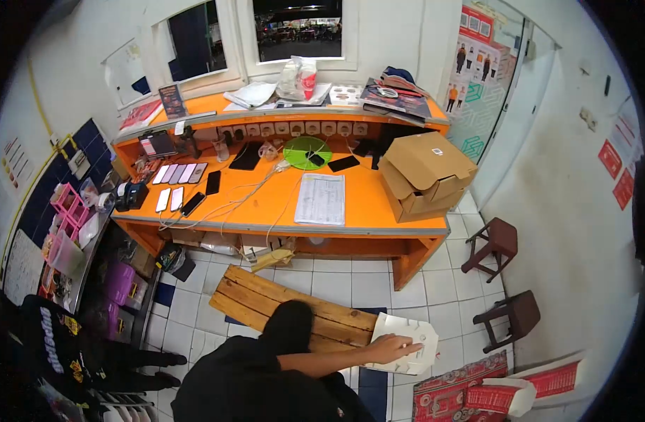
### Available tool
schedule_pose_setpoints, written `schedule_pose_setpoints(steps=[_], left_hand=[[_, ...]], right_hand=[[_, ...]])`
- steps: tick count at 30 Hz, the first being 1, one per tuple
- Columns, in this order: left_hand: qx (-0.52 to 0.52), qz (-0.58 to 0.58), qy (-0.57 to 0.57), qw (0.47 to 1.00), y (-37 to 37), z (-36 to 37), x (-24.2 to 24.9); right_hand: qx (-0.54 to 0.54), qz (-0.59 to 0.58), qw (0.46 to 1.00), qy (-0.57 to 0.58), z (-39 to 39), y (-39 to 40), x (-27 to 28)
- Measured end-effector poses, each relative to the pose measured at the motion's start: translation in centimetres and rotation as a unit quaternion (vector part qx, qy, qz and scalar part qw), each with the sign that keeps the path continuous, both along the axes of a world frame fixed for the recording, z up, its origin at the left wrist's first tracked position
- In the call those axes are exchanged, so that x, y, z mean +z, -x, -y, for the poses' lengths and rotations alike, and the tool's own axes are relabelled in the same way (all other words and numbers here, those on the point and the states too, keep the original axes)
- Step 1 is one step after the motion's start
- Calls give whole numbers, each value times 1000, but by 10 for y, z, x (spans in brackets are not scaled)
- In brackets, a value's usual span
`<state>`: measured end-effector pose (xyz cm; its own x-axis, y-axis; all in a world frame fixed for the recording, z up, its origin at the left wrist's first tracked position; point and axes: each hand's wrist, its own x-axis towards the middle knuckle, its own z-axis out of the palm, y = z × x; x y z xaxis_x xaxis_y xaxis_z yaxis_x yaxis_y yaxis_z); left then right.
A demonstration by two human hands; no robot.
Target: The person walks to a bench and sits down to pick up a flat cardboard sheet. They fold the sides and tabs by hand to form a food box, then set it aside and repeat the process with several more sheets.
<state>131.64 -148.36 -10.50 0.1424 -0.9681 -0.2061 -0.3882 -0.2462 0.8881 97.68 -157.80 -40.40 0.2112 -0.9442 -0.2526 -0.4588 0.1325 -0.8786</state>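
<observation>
Left hand: the left hand (393, 349) lies on the white card, fingers bent; whether it grips or only presses, I cannot tell.
White card: the slotted white card (422, 355) is at the right end of the wooden bench (248, 292).
Form: a ruled printed sheet (320, 200) lies on the orange table (368, 204), its entries too small to read.
Carton: the brown cardboard box (424, 165) bears a small white label (437, 152).
Co-worker: big white lettering, not surely legible, marks a black garment (72, 344).
</observation>
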Motion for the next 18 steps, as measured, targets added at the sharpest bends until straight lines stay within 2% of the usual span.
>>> schedule_pose_setpoints(steps=[3,4,6,7,8,9,10,11,12,13,14,15,17,18], left_hand=[[-37,45,7,998,-4,30,10],[-51,38,-3,998,-2,38,-7],[-13,-99,75,992,0,54,-57],[13,-138,44,989,2,58,-73],[18,-148,25,988,2,62,-97],[19,-198,52,979,-1,57,-103],[9,-114,22,993,-9,55,-102],[-13,-121,-13,992,-13,53,-126],[-147,228,208,940,-31,52,-153],[2,-15,-11,1000,-30,64,-143],[-21,37,-6,999,-40,72,-170],[-25,64,16,998,-51,81,-185],[-15,128,-12,992,-72,103,-221],[-11,151,-50,987,-84,119,-241]], right_hand=[[-85,36,995,-29,-24,18,-12],[-120,47,991,-41,-43,27,-17],[-203,67,975,-61,-90,44,-25],[-249,77,963,-65,-112,39,-10],[-248,53,967,-5,-117,20,-7],[-217,27,974,-58,-108,-27,67],[-265,62,961,-49,-103,-76,108],[-261,49,964,9,-105,-104,106],[-277,63,959,-2,-110,-130,111],[-293,60,953,-53,-110,-152,123],[-305,40,951,-8,-125,-165,79],[-335,20,942,-20,-130,-183,72],[-381,1,924,-36,-135,-204,51],[-424,10,900,-104,-137,-218,39]])
